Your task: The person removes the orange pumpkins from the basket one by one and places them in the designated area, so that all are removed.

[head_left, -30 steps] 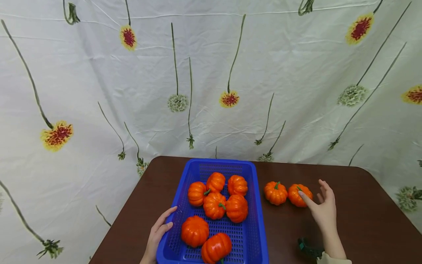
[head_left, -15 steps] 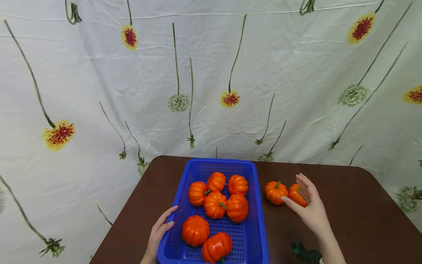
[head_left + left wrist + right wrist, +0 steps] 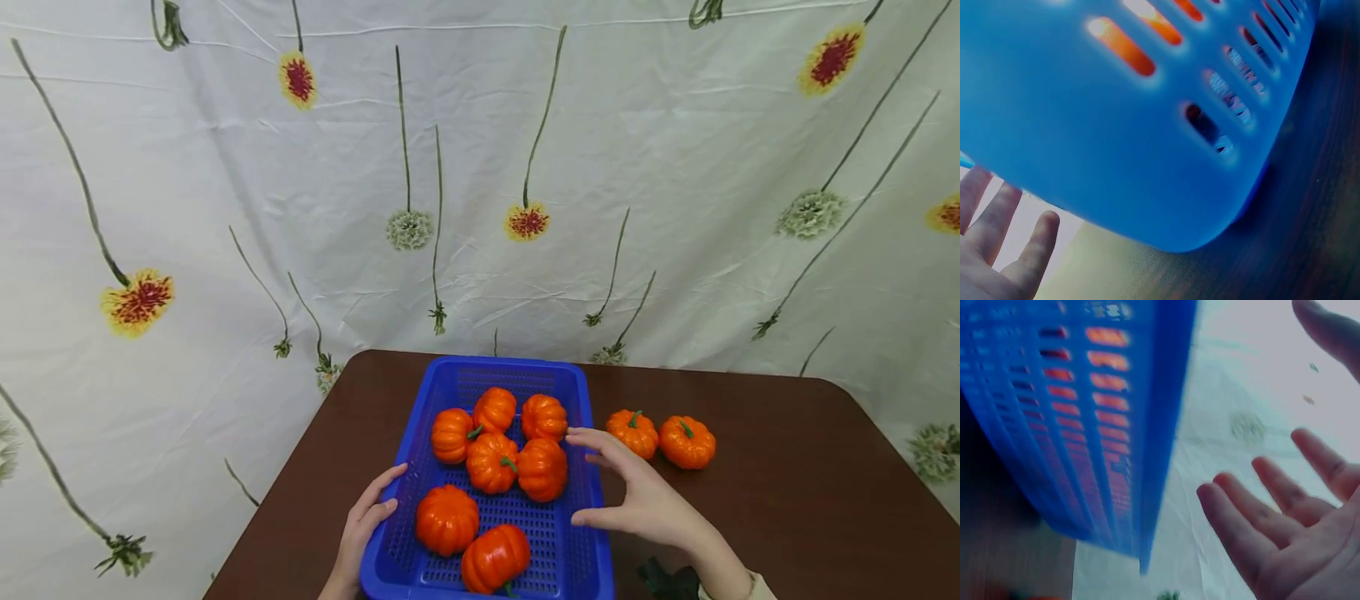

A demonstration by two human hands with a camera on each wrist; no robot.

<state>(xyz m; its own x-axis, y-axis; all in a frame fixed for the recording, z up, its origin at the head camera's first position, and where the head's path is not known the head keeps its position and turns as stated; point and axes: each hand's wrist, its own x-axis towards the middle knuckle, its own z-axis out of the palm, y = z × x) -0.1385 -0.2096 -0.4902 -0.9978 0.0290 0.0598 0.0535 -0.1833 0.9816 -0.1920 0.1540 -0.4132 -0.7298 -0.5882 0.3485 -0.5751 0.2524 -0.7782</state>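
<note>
A blue plastic basket (image 3: 600, 533) with slotted walls holds several small orange pumpkins, among them a glossy pumpkin (image 3: 447, 520) near the front left and another pumpkin (image 3: 496, 558) lying on its side. My left hand (image 3: 358, 533) rests against the basket's left rim, its fingers fairly straight in the left wrist view. Over the right rim hovers my right hand (image 3: 645, 500), thumb and fingers spread with nothing between them; the right wrist view shows its bare palm beside the basket wall (image 3: 1166, 425). Right of the basket sit a pumpkin (image 3: 633, 432) and a second pumpkin (image 3: 687, 442), both with green stems.
The dark brown table (image 3: 787, 467) has rounded far corners. Behind it hangs a pale cloth (image 3: 337, 167) printed with flowers. A dark green strap-like object (image 3: 667, 579) shows by the right wrist, partly cut off by the frame.
My right hand has moved left, from the two pumpkins on the table to the basket's right rim, still holding nothing. The left hand and the pumpkins have stayed in place.
</note>
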